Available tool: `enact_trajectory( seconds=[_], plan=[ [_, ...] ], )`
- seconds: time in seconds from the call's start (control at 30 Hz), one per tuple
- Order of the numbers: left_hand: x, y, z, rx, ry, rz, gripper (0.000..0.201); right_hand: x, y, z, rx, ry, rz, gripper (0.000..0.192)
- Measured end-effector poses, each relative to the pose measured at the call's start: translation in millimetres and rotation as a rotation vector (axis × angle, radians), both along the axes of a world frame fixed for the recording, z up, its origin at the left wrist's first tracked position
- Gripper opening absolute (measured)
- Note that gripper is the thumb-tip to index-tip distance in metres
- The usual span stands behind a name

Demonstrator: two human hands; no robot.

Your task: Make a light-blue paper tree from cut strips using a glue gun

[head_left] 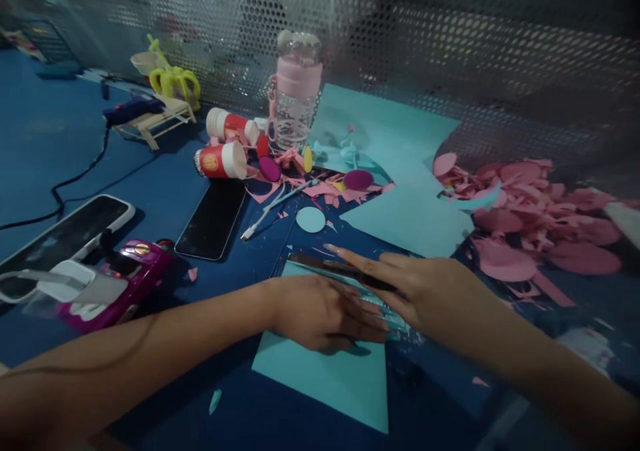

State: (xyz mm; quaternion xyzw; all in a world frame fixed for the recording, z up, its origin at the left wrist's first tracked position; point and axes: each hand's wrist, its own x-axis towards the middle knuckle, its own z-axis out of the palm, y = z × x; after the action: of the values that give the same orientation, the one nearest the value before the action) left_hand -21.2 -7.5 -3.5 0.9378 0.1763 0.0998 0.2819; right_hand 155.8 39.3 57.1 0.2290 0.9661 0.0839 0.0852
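Observation:
My left hand [320,311] lies flat, fingers together, pressing a light blue paper sheet [330,374] onto the blue table. My right hand [425,287] is just right of it and grips a dark thin blade-like tool [325,266] that lies along the sheet's top edge, index finger stretched along it. A small light blue paper circle [311,219] sits beyond the tool. A larger light blue sheet [400,191] lies further back.
Pink paper scraps [525,217] pile at the right. A pink-capped bottle [296,91], two red and white glue tubes [223,159], a black phone [213,219], a second phone [65,231], a magenta device [115,284] and a cable [75,177] lie left and back. Perforated metal wall behind.

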Motion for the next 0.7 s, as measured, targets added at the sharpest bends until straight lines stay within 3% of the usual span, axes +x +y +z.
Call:
enact_trajectory(
  seconds=[0.3, 0.7],
  plan=[
    [0.3, 2.4, 4.6, 0.085, 0.039, -0.040, 0.044, -10.7, 5.7, -9.7, 0.032, -0.069, 0.036, 0.059],
    [-1.8, 1.1, -1.6, 0.005, -0.030, -0.009, 0.044, -17.4, -5.5, 8.8, 0.079, -0.231, 0.038, 0.071]
  ],
)
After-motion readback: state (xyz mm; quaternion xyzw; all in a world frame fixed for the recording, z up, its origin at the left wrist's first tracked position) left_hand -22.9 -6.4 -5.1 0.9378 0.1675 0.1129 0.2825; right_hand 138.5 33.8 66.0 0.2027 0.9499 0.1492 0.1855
